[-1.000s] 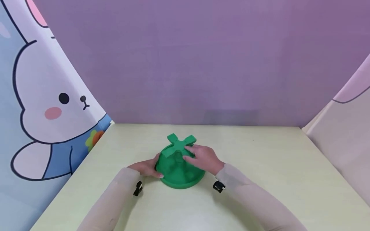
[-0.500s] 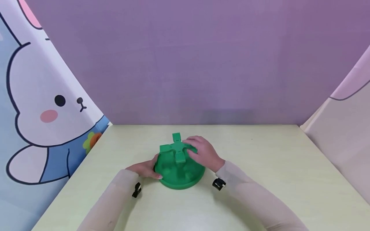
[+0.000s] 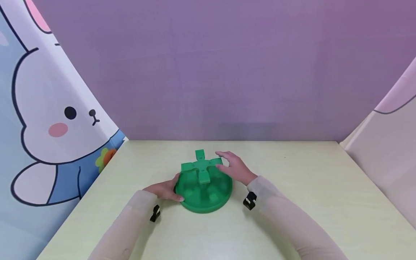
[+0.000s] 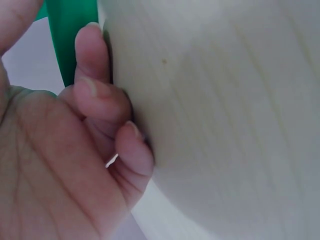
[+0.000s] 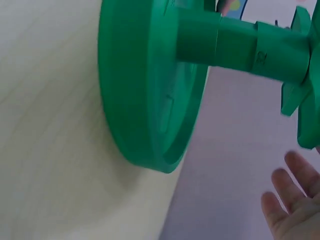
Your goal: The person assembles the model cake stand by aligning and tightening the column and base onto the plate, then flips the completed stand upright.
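Three green parts, seemingly plastic, stand joined on a pale wood-grained table (image 3: 312, 180): a round rimmed base (image 3: 205, 208), a thick cylindrical post (image 5: 237, 45) rising from it, and a four-armed cross (image 3: 202, 165) on top. The base lies flat, left of midway between the table's side edges and well apart from its far edge; the near edge is out of view. Judging by how they sit, stacking the three looks done, with post and cross already in place. Whether the joints are tight, or any turning or fitting is left, cannot be told. The left hand (image 3: 164, 189) grips the base's left rim between thumb and fingers, apparently steadying it. The right hand (image 3: 236, 169) holds nothing: its fingers are loosely spread beside the cross's right arm, the thumb either touching that arm's tip or just apart; I cannot tell which.
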Demonstrator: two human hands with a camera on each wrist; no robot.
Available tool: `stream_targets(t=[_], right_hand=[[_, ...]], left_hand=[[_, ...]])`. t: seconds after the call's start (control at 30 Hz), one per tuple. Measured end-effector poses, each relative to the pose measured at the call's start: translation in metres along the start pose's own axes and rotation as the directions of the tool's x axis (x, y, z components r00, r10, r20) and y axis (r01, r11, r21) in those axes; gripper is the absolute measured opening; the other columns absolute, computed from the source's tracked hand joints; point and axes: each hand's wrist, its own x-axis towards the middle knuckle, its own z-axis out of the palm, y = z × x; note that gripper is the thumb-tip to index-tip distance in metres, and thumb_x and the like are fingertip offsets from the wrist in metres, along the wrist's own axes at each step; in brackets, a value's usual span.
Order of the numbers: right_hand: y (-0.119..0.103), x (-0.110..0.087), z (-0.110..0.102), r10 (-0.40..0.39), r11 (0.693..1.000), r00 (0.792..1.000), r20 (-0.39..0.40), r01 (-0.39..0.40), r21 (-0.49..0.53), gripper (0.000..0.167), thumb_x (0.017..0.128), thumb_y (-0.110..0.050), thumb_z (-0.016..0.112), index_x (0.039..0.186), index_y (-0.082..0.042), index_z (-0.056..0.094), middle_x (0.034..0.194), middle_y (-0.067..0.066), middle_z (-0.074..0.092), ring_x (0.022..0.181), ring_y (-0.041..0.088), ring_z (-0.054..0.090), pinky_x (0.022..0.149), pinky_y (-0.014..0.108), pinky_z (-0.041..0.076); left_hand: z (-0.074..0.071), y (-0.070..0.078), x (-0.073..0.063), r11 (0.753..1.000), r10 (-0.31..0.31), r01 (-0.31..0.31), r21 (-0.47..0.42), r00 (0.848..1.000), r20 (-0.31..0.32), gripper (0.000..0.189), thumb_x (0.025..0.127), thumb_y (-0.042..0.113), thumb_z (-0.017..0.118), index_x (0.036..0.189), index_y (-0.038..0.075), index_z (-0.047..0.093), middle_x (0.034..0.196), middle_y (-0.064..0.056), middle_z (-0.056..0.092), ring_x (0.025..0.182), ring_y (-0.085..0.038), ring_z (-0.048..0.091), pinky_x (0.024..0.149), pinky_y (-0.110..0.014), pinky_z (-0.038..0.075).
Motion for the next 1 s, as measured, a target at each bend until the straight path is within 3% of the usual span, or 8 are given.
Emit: stream_targets(t=[0.13,0.5,0.8,1.0], right_hand=[[0.005,-0.001,-0.002,0.045,0.998,0.999,0.020,-0.046,0.052,0.046,0.095,-0.015,0.060,0.137,0.002,0.049,0.132,0.020,0.053,0.122,0.037,0.048,0.099,0.055,0.039],[0.012,-0.005,-0.004,0.073,0.993,0.997,0.020,-0.075,0.090,0.043,0.094,-0.014,0.060,0.133,0.003,0.054,0.122,0.018,0.059,0.115,0.037,0.051,0.096,0.057,0.040],[0.011,-0.013,-0.003,0.121,0.988,0.993,0.006,-0.121,0.097,0.036,0.088,-0.017,0.069,0.120,-0.001,0.064,0.109,0.010,0.066,0.105,0.033,0.057,0.093,0.053,0.042],[0.005,-0.021,0.001,0.111,0.983,0.994,0.009,-0.111,0.146,0.036,0.084,-0.016,0.075,0.114,0.001,0.064,0.099,0.007,0.066,0.099,0.034,0.059,0.091,0.053,0.043]], left_hand=[[0.001,0.000,0.001,1.000,-0.005,0.005,0.008,1.000,-0.001,0.109,0.085,0.025,0.075,0.151,-0.002,-0.007,0.155,-0.026,0.010,0.141,-0.041,0.013,0.111,-0.055,0.017],[0.001,0.000,0.002,0.999,-0.027,0.027,0.020,1.000,-0.007,0.109,0.085,0.028,0.075,0.151,-0.001,-0.007,0.156,-0.025,0.009,0.142,-0.041,0.011,0.111,-0.055,0.016],[0.000,0.000,0.001,0.999,0.034,-0.034,0.009,0.999,0.014,0.108,0.085,0.025,0.074,0.149,-0.005,-0.008,0.154,-0.029,0.009,0.141,-0.043,0.013,0.111,-0.056,0.017],[0.000,-0.001,0.001,1.000,0.029,-0.029,0.003,1.000,0.009,0.108,0.085,0.025,0.075,0.149,-0.005,-0.007,0.154,-0.028,0.009,0.141,-0.043,0.013,0.111,-0.055,0.017]])
